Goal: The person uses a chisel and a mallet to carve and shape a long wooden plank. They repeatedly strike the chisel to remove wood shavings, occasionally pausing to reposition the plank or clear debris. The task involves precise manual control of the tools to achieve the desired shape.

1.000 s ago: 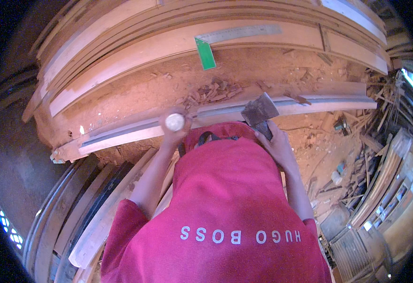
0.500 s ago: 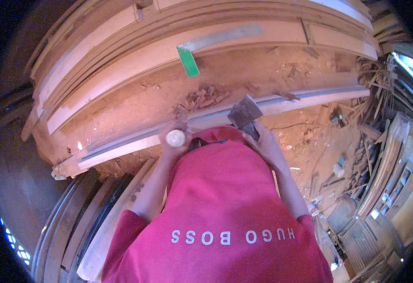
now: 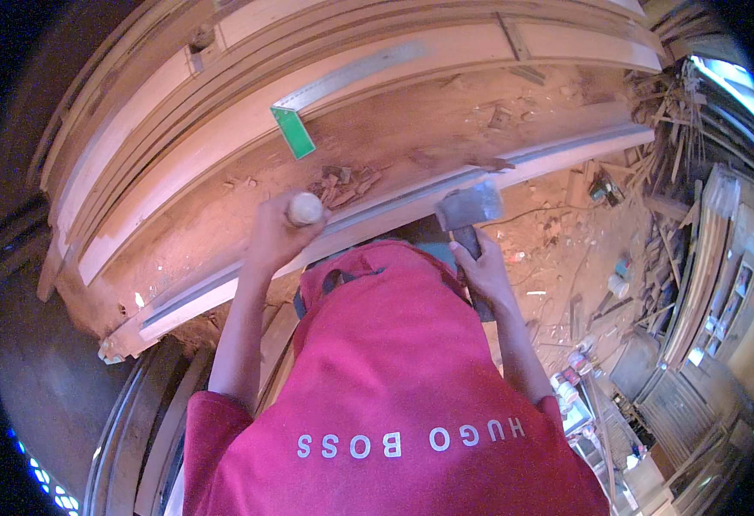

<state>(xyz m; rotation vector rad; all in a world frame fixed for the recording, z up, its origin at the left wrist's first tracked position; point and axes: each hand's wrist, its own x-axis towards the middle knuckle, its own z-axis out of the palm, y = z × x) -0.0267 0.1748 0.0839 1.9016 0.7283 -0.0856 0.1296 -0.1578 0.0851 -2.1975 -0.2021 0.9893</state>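
Left grip (image 3: 275, 234) closes round a pale, round-ended handle (image 3: 305, 209) above the long beam (image 3: 566, 163); right grip (image 3: 484, 268) clasps a hatchet-like tool (image 3: 470, 206) at the beam's near side. A stray swing could bruise 1 set of knuckles.

Two words in pale, widely spaced capital letters (image 3: 411, 439) run across the front of the red shirt (image 3: 394, 361), upside down in this view yet legible. Faint measuring marks on the metal blade (image 3: 351, 76) of the green-handled square (image 3: 295, 134) are too small to read.
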